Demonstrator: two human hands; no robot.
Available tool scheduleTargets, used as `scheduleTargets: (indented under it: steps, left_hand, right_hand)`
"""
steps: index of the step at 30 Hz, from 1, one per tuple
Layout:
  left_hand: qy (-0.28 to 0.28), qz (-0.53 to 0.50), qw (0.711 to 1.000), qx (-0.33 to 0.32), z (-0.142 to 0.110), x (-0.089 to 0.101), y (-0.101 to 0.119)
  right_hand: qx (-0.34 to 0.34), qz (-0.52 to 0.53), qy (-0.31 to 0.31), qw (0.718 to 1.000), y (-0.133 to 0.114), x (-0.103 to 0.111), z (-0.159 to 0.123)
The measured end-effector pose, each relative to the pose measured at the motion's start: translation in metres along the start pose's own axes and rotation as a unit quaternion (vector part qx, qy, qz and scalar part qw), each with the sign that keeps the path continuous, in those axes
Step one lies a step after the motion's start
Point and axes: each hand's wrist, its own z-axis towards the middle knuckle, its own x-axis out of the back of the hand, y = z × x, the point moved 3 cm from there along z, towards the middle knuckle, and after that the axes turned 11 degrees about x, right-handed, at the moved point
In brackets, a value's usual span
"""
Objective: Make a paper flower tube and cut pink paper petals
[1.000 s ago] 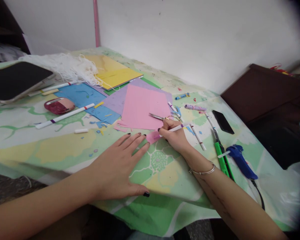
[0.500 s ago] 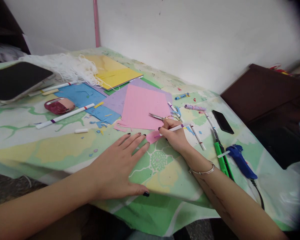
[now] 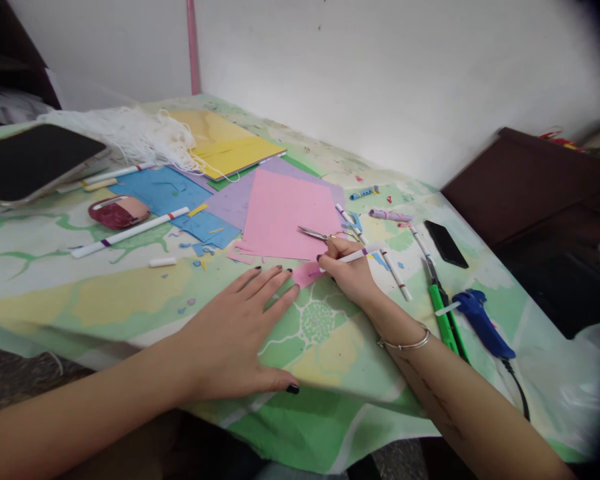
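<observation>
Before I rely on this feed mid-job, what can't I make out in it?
Head view: what is marked on the small pink paper, too small to read.
Head view: the tip of the white marker, lost where the right hand grips it.
Head view: part of the scissors, hidden behind the right hand.
Head view: the dark-screened device, cut off by the left edge.
</observation>
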Motion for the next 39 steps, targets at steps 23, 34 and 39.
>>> scheduleTargets:
  steps: [23, 34, 39]
  left_hand:
    - [0.001, -0.002, 1.0, 0.001, -0.001, 0.0, -0.001]
    - [-0.018, 0.008, 1.0, 0.008, 0.001, 0.004, 0.0]
    - [-0.024, 0.006, 1.0, 0.008, 0.002, 0.004, 0.0]
  right_hand:
    - [-0.094, 0.159, 0.016, 0.983, 0.01, 0.009, 0.002]
    - [-0.073, 0.102, -0.002, 0.992, 0.009, 0.007, 0.001]
    - [-0.084, 0.11, -0.01, 0.99, 0.009, 0.006, 0.0]
